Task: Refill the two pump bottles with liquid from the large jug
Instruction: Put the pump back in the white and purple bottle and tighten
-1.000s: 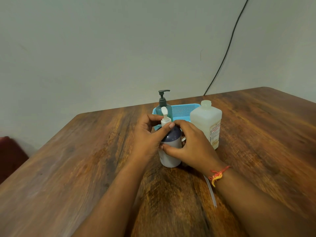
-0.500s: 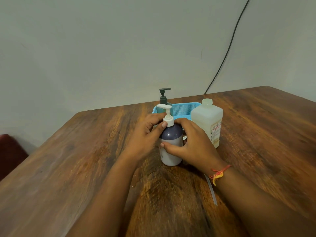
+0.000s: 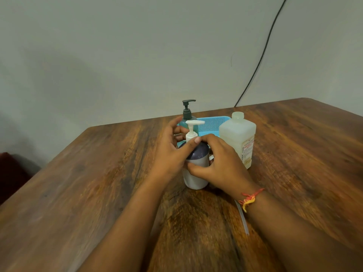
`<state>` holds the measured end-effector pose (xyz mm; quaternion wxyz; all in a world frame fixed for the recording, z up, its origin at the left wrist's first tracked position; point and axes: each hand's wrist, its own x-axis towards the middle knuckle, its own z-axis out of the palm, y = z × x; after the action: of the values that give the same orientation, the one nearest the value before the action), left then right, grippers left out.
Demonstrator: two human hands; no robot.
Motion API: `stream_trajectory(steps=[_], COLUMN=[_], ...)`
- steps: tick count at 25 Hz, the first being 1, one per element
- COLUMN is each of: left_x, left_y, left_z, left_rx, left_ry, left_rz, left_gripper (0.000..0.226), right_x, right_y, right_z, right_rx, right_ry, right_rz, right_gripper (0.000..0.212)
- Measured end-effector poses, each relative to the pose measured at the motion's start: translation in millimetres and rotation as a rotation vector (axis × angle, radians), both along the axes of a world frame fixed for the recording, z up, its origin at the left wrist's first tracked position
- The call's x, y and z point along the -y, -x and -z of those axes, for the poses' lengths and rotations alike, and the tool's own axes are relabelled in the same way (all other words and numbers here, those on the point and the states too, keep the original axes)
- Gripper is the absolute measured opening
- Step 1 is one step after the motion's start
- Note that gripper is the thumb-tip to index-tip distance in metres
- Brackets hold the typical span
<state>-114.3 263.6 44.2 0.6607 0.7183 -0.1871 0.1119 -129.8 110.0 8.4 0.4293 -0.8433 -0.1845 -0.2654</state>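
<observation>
A pump bottle with a white body, dark purple shoulder and white pump (image 3: 194, 181) stands upright on the wooden table (image 3: 98, 183). My right hand (image 3: 218, 163) wraps its body from the right. My left hand (image 3: 172, 152) sits at its left, thumb on the pump collar, the other fingers spread behind the pump. A teal bottle with a dark pump (image 3: 187, 114) stands behind, partly hidden. The large translucent jug (image 3: 238, 134), capped, stands to the right, close to my right hand.
A blue mesh basket (image 3: 214, 123) lies behind the bottles. A thin clear tube (image 3: 242, 218) lies on the table under my right wrist. A black cable (image 3: 261, 54) runs down the wall. A dark red seat (image 3: 11, 173) is at the left edge.
The white pump head has turned: it pointed toward me, then left, and now points right. My left fingers have shifted around the collar. The bottle stays in place.
</observation>
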Motion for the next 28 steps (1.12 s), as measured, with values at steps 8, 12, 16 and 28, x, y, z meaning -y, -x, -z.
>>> stream_trajectory(steps=[8, 12, 16, 28], left_x=[5, 0, -4, -9], left_y=[7, 0, 3, 1], left_z=[-1, 2, 0, -2], left_rx=[-0.046, -0.019, -0.088, -0.106], left_ry=[0.002, 0.043, 0.101, 0.138], left_rz=[0.055, -0.040, 0.038, 0.086], left_gripper=[0.051, 0.066, 0.044, 0.052], right_x=[0, 0, 1, 2], right_y=[0, 0, -1, 0], right_z=[-1, -1, 1, -4], right_rx=[-0.019, -0.009, -0.027, -0.055], right_ry=[-0.001, -0.015, -0.019, -0.081], right_rz=[-0.001, -0.005, -0.006, -0.028], right_gripper=[0.059, 0.060, 0.066, 0.065])
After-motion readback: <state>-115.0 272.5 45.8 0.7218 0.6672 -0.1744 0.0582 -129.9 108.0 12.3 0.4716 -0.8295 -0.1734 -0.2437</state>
